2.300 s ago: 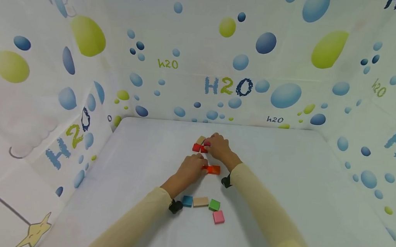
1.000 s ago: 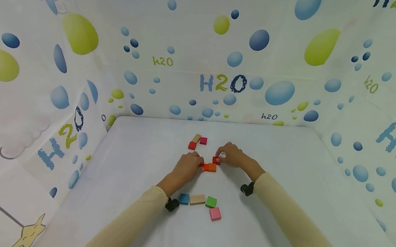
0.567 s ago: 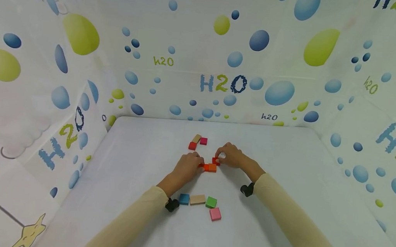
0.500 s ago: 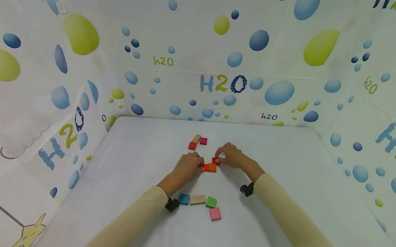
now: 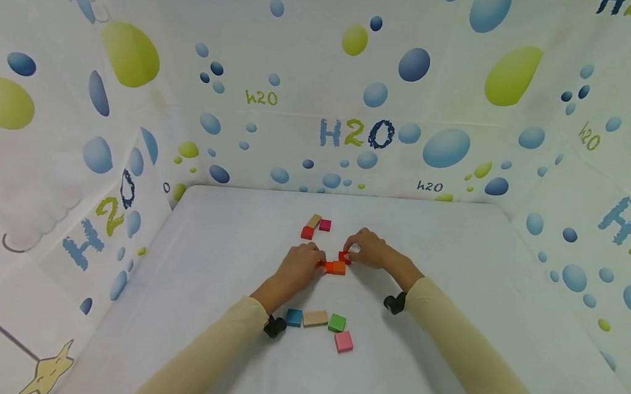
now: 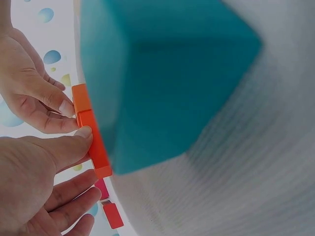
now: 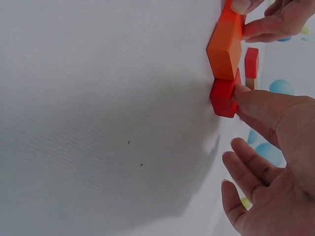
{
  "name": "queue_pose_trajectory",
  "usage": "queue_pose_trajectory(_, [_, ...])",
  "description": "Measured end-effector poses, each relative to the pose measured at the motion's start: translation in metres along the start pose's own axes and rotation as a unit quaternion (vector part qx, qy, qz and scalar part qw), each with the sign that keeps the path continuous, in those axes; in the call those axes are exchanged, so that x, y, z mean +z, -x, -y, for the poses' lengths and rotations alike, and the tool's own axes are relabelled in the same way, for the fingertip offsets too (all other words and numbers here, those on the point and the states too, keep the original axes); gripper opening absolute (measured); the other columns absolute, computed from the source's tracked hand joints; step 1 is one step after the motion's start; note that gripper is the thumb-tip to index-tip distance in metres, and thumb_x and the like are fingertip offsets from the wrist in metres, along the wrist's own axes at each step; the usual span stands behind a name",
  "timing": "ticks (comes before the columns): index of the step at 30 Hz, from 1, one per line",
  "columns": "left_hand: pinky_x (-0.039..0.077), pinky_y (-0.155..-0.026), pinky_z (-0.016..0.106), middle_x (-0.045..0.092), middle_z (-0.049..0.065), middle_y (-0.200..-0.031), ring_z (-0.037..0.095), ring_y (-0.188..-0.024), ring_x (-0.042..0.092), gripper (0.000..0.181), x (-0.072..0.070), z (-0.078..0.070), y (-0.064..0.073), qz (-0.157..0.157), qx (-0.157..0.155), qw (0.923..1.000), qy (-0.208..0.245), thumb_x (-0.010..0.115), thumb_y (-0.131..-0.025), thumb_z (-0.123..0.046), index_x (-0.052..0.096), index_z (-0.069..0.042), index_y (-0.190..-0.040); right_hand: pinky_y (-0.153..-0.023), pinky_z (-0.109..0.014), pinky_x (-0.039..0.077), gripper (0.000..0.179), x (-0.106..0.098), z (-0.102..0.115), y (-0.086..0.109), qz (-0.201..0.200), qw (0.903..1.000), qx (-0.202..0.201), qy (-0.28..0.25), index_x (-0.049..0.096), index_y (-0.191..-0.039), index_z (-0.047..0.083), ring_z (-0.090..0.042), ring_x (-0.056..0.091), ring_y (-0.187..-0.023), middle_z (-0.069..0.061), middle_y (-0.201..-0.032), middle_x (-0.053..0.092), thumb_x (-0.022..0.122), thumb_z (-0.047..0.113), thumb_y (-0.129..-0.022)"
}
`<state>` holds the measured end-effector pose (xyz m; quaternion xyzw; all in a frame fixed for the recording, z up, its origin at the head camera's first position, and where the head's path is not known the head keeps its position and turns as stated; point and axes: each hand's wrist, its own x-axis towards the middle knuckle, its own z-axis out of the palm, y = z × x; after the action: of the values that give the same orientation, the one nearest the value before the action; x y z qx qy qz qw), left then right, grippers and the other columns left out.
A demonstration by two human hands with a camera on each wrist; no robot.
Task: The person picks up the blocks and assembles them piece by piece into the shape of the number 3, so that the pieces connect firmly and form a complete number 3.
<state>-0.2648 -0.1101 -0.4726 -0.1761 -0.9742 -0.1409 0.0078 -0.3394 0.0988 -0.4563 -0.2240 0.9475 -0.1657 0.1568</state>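
My left hand (image 5: pixel 300 267) pinches a long orange-red block (image 6: pixel 97 147) lying on the white table, thumb on its near side. An orange block (image 7: pixel 224 46) lies end to end with it on the right. With thumb and finger, my right hand (image 5: pixel 369 248) grips a red block (image 7: pixel 224 98), which stands at the far right corner of the orange block and appears to touch it. The other fingers of the right hand are spread. Part of the red block is covered by the fingertips.
Beyond the hands lie a red block (image 5: pixel 307 233), a crimson block (image 5: pixel 325 225) and a natural wood block (image 5: pixel 314 221). Nearer are a blue block (image 5: pixel 294 318), a wood block (image 5: pixel 315 319), a green block (image 5: pixel 337 323) and a pink block (image 5: pixel 343 341). Printed sheeting (image 5: pixel 299 47) surrounds the table.
Since 2.3 s ago my right hand has brought the red block from the far group nearer and rightward to the orange block. The left hand stays put. Over the last second, almost nothing has moved.
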Motion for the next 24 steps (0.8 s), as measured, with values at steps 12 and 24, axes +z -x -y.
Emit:
queue_pose_trajectory(12, [0.055, -0.102, 0.044, 0.073, 0.009, -0.118, 0.026, -0.11, 0.066, 0.025, -0.002, -0.001, 0.002, 0.004, -0.001, 1.0, -0.001, 0.079, -0.097, -0.024, 0.078, -0.013, -0.119, -0.106, -0.061, 0.047, 0.027, -0.002, -0.004, -0.021, -0.04, 0.9989, 0.013, -0.024, 0.074, -0.124, 0.017, -0.031, 0.055, -0.124, -0.015, -0.133, 0.061, 0.071, 0.033, -0.102])
queue_pose_trajectory(24, [0.056, -0.1, 0.044, 0.074, 0.009, -0.117, 0.026, -0.107, 0.067, 0.025, -0.005, -0.001, 0.003, -0.002, 0.018, 0.9996, -0.02, 0.079, -0.097, -0.025, 0.078, -0.012, -0.118, -0.108, -0.059, 0.05, 0.046, -0.002, 0.019, -0.069, -0.079, 0.9949, 0.05, 0.036, 0.061, -0.146, 0.013, -0.035, 0.057, -0.124, -0.019, -0.137, 0.06, 0.066, 0.033, -0.105])
